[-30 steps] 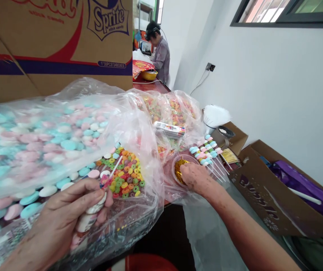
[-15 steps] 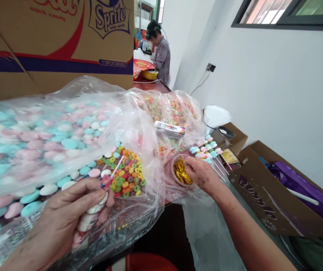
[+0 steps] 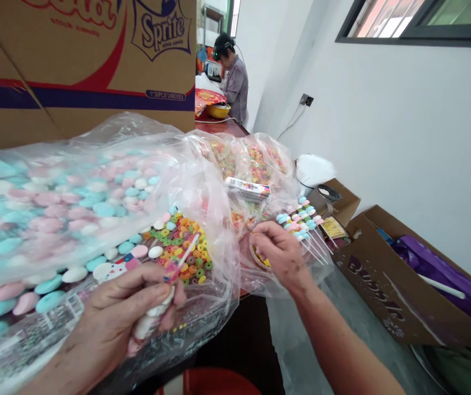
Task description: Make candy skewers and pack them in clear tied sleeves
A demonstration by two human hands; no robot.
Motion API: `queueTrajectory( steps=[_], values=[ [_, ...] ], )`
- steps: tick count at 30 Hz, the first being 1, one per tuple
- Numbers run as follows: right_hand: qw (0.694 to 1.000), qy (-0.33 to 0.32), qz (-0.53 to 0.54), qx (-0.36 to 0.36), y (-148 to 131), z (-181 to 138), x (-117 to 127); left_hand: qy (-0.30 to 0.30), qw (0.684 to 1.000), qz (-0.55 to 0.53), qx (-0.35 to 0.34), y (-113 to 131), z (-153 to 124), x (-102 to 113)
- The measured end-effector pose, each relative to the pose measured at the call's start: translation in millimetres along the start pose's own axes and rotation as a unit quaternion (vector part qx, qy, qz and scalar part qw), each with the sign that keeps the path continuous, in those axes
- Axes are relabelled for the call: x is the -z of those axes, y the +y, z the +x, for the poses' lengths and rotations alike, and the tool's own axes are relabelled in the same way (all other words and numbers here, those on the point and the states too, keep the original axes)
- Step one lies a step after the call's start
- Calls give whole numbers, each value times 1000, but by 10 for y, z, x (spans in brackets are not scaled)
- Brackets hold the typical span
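Observation:
My left hand [image 3: 124, 318] is closed around a candy skewer [image 3: 159, 307], its white stick pointing up and right over the pile of coloured ring candies [image 3: 181, 252]. My right hand [image 3: 280, 255] hovers over a small round tub of gold twist ties [image 3: 260, 258], fingers pinched together; what they hold is too small to name. Finished candy skewers [image 3: 301, 219] lie just beyond that hand. A big clear bag of pink, blue and white disc candies [image 3: 54, 208] fills the left.
A Sprite carton [image 3: 95, 60] stands behind the bags. More bags of ring candies [image 3: 252, 159] lie further back. An open cardboard box [image 3: 404, 280] with purple wrapping sits at right. Another person [image 3: 233, 77] works at the far end of the table.
My right hand lifted out of the gold tie tub and drew back, fingers pinched. My left hand shifted right and lower with the skewer.

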State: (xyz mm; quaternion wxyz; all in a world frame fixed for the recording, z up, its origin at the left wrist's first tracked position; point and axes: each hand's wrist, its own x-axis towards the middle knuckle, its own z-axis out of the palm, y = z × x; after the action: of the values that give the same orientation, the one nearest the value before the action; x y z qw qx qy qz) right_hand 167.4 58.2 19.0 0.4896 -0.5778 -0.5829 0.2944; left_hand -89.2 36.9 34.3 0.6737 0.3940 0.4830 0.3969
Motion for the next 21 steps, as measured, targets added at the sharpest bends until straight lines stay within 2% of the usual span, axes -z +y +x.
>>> queueTrajectory(
  steps=[4, 7, 12, 17, 21],
  values=[
    [991, -79, 106, 7, -216, -107, -522, -69, 996, 58, -9, -79, 10, -126],
    [980, -134, 145, -9, -286, -203, -751, -94, 995, 38, 2, -109, 38, -120],
    [976, -171, 130, 21, -265, -261, -843, -61, 996, -61, 6, -105, 44, -35],
    [978, -179, 93, 53, -267, -237, -853, -23, 994, -107, 3, -127, 28, -65],
    [974, -195, 53, 98, -275, -217, -845, -17, 992, -121, -9, -151, 32, -74]
  ],
)
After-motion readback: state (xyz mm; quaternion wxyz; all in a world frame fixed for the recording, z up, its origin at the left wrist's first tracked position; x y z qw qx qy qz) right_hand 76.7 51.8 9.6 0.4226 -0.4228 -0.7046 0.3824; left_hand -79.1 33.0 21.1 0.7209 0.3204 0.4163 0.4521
